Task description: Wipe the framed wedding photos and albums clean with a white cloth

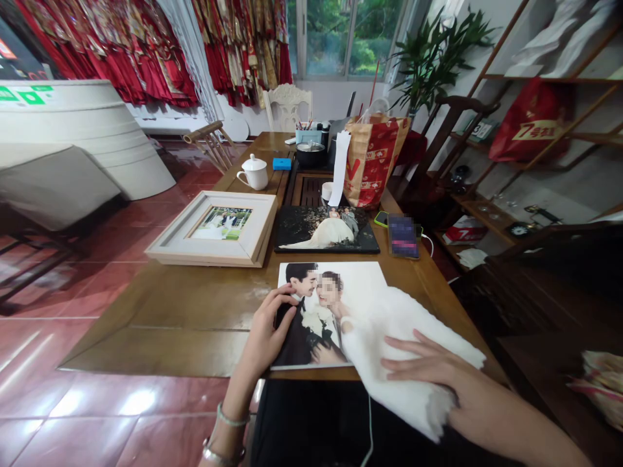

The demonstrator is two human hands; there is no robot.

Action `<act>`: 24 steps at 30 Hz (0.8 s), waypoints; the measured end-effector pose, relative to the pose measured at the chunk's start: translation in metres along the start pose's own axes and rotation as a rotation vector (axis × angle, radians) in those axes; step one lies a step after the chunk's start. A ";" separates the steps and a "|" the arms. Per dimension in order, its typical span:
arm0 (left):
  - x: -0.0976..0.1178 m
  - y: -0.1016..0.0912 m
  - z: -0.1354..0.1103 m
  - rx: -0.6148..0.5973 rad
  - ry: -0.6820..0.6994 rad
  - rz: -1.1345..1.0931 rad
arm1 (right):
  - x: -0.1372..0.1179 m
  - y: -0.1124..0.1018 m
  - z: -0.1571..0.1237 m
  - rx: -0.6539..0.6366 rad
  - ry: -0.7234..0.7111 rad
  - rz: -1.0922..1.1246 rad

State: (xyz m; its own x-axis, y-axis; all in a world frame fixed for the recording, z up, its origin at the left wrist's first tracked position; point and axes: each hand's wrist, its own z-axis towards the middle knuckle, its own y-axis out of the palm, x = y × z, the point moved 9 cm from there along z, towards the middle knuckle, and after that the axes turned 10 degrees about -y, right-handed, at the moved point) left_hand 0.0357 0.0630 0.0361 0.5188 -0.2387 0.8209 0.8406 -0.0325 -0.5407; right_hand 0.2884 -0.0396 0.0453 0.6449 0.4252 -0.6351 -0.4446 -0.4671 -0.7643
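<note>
A large wedding photo print lies flat at the near edge of the wooden table. My left hand rests on the print's left side, fingers bent and pressing down on its edge. A white cloth covers the print's right part and hangs over the table edge. My right hand lies flat on this cloth with the fingers spread.
Behind the print lie a dark photo panel, a white picture frame and a phone. Further back stand a lidded cup, a tea tray and a red paper bag. Shelves stand on the right.
</note>
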 end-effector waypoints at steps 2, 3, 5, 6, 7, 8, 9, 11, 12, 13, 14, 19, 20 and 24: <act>0.000 0.000 0.000 0.001 -0.001 -0.003 | 0.009 -0.005 -0.006 -0.016 0.026 0.046; 0.000 0.000 0.000 0.002 0.000 -0.005 | 0.014 -0.009 -0.003 -0.003 0.046 0.053; 0.000 0.000 0.000 0.002 0.003 -0.007 | 0.023 -0.019 0.010 0.061 0.083 0.034; -0.001 0.000 0.000 0.002 0.004 -0.008 | 0.026 -0.024 0.020 0.102 0.090 0.017; -0.001 0.000 0.000 0.002 0.005 -0.009 | 0.027 -0.029 0.031 0.146 0.087 -0.001; -0.001 0.000 0.000 0.001 0.006 -0.009 | 0.028 -0.033 0.044 0.187 0.076 -0.019; -0.001 0.000 -0.001 0.000 0.006 -0.010 | 0.028 -0.037 0.056 0.224 0.059 -0.035; -0.001 0.001 -0.001 -0.003 0.009 -0.012 | 0.029 -0.045 0.080 0.284 0.042 -0.074; -0.001 0.001 -0.001 -0.005 0.010 -0.014 | 0.031 -0.049 0.091 0.305 0.054 -0.096; -0.001 0.001 -0.001 -0.007 0.012 -0.014 | 0.033 -0.053 0.100 0.320 0.072 -0.119; -0.001 0.001 -0.001 -0.008 0.013 -0.015 | 0.035 -0.056 0.109 0.330 0.089 -0.142; 0.000 0.000 -0.001 -0.002 0.023 -0.014 | 0.030 -0.059 0.130 0.370 0.086 -0.224; 0.000 0.000 -0.001 0.000 0.025 -0.012 | 0.027 -0.056 0.127 0.376 0.075 -0.225; 0.000 -0.001 -0.001 0.008 0.018 -0.005 | 0.013 -0.032 0.088 0.315 0.051 -0.167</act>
State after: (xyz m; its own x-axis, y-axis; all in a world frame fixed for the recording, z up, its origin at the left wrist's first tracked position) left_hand 0.0351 0.0625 0.0364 0.5121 -0.2563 0.8198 0.8441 -0.0263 -0.5356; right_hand 0.2558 0.0489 0.0514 0.7516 0.4321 -0.4984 -0.4955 -0.1289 -0.8590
